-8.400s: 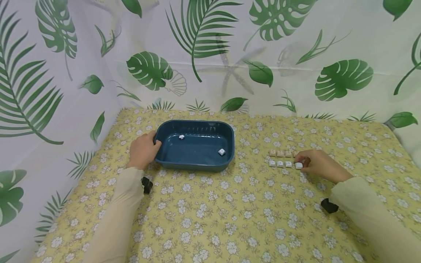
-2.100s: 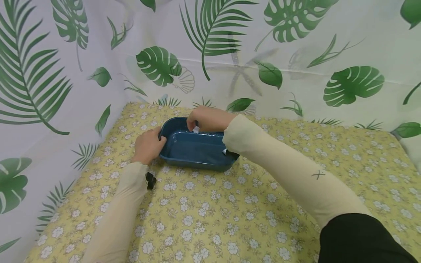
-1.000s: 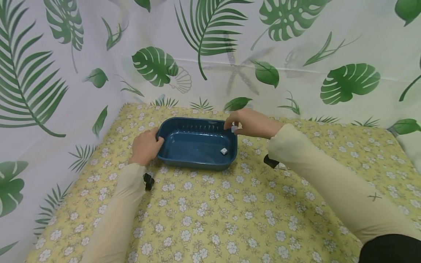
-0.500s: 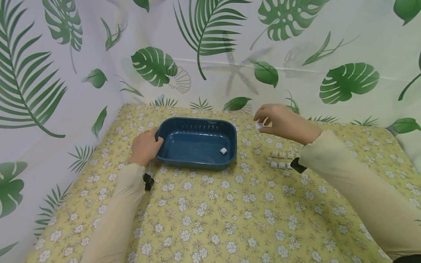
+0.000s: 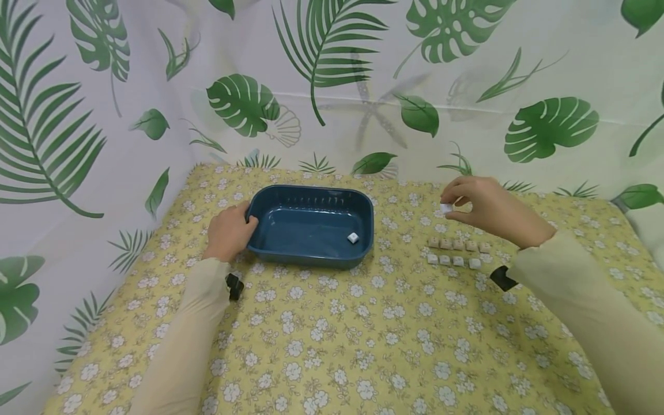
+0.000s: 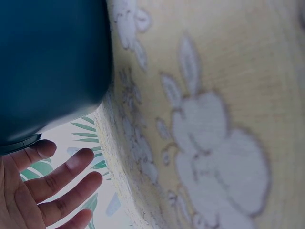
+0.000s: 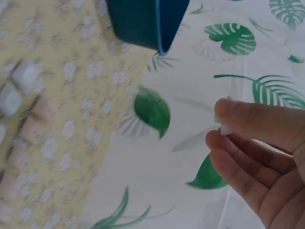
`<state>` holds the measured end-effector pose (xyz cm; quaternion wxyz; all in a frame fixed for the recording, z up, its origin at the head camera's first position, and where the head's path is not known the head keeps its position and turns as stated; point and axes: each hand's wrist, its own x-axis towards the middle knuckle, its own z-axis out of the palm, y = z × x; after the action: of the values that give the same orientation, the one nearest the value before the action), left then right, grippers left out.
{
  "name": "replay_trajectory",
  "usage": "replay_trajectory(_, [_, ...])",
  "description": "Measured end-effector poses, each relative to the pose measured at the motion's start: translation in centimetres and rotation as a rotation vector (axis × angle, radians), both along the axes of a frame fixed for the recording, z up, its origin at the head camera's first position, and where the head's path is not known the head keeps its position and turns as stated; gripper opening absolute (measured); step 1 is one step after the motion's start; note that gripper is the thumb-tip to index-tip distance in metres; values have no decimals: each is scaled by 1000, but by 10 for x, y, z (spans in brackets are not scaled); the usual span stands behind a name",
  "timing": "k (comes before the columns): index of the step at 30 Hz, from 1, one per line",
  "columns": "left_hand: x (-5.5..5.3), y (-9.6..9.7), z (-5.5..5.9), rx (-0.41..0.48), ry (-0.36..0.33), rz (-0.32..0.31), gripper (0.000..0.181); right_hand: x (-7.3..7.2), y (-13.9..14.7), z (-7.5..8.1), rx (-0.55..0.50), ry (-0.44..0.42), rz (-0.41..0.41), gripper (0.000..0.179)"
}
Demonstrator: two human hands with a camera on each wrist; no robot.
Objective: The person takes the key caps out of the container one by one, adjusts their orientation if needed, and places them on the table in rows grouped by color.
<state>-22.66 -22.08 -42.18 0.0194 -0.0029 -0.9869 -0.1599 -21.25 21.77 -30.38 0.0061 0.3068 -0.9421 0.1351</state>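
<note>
A dark blue basin (image 5: 311, 253) sits left of centre on the flowered cloth, with one white keycap (image 5: 353, 237) inside near its right end. My left hand (image 5: 230, 230) rests against the basin's left end, thumb at the rim. In the left wrist view its fingers (image 6: 57, 183) lie straight beside the basin (image 6: 47, 62). My right hand (image 5: 448, 208) hovers right of the basin and pinches a small white keycap (image 5: 445, 207) between thumb and fingers. That keycap (image 7: 225, 129) also shows in the right wrist view. Below the hand lie a beige row (image 5: 459, 244) and a white row (image 5: 451, 260) of keycaps.
The table carries a yellow flowered cloth (image 5: 337, 346). A leaf-print curtain (image 5: 332, 86) closes off the back and left sides. Black wrist straps (image 5: 502, 278) sit on both sleeves.
My right hand lifted a white keycap out of the basin and carried it right, to above the keycap rows. One keycap stays in the basin. My left hand has not moved.
</note>
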Motion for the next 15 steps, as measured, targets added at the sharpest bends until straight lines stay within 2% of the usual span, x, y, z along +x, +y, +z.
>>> replay_trajectory(7, [0, 0, -1, -3, 9, 0, 46, 9, 29, -19, 58, -5, -71, 22])
replay_trajectory(15, [2, 1, 3, 0, 3, 0, 47, 18, 62, -41, 70, -46, -132, 24])
